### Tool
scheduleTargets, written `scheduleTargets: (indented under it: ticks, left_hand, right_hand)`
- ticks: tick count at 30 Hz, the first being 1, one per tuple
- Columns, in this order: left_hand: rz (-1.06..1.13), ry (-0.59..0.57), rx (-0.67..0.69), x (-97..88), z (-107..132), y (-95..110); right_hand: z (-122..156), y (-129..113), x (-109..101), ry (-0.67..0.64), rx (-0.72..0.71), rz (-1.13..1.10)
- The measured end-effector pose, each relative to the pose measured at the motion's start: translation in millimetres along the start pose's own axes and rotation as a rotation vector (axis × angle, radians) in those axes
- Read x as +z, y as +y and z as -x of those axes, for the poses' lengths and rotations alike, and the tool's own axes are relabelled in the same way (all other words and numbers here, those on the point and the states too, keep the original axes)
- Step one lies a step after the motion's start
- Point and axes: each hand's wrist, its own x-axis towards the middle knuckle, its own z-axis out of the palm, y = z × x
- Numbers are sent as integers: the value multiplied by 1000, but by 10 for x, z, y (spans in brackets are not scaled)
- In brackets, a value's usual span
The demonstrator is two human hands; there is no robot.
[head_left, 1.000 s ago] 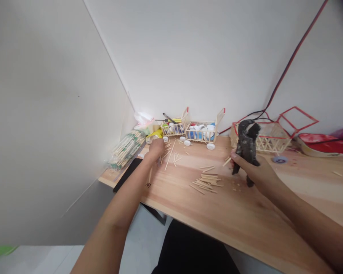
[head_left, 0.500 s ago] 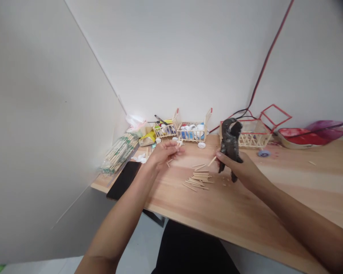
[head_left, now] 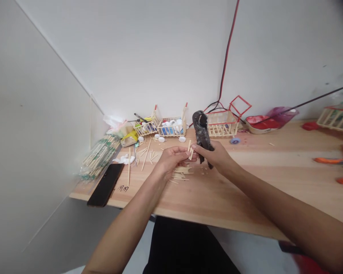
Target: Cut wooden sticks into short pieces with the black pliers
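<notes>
Above a cluttered wooden counter (head_left: 246, 190), a person's right hand (head_left: 218, 159) closes its grip fully around the lower handles of a dark metal cutter (head_left: 201, 127), held upright with its head pointing up. Just to its left, the left hand (head_left: 170, 161) has its grip pinched shut on a few short sticks (head_left: 190, 147), directly over a loose pile of cut sticks (head_left: 182, 172) (more lie scattered farther left). The sticks look feather-light, stiff and apt to snap, best pinched near mid-length. The cutter seems heavy and hard, safest taken by its handles. A black phone (head_left: 105, 184) lies at the near-left edge.
</notes>
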Motion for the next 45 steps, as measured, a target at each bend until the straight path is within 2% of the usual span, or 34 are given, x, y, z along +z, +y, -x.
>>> scheduleTargets:
  ticks: [5, 10, 14, 18, 23, 31, 39, 45]
  left_hand:
    - [-14, 16, 0, 23, 34, 21]
    - [38, -18, 15, 29, 71, 1]
    - [65, 39, 38, 59, 90, -28]
    - [53, 68, 78, 77, 97, -20]
    - [88, 65, 71, 70, 114, 9]
    - [73, 56, 42, 107, 114, 27]
    - [111, -36, 14, 55, 145, 25]
    - [162, -45, -1, 11, 205, -10]
  right_hand:
    - [9, -26, 9, -2, -12, 7]
    - [34, -72, 22, 34, -35, 24]
    - [51, -105, 22, 38, -28, 11]
    - [32, -121, 18, 4, -20, -141]
    - [-52, -32, 6, -16, 1, -320]
    - [57, -179, -3, -48, 74, -82]
    - [43, -173, -5, -9, 44, -69]
    - [31, -168, -10, -39, -21, -107]
